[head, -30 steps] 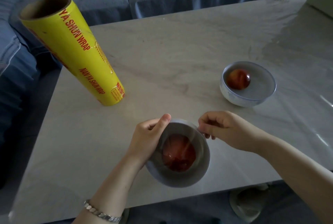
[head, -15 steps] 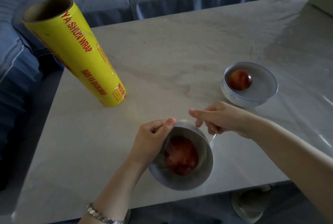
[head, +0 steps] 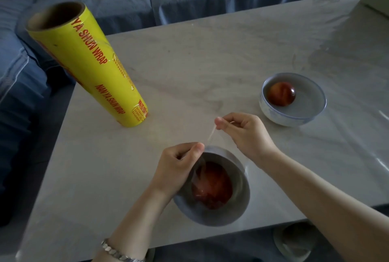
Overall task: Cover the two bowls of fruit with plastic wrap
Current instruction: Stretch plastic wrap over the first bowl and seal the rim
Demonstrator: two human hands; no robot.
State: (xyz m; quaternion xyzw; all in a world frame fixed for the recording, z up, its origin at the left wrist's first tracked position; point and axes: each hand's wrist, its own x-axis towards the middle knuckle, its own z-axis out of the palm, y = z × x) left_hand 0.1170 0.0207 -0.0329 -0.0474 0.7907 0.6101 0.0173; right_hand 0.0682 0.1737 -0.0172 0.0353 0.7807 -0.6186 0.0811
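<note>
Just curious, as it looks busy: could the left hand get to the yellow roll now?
Probably yes, once it lets go: the left hand pinches wrap at the near bowl, and bare table lies between it and the yellow roll.

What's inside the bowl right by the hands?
One red fruit sits in the near bowl, blurry under plastic wrap. The fruit hides the bowl's bottom, and the left hand covers part of the rim.
</note>
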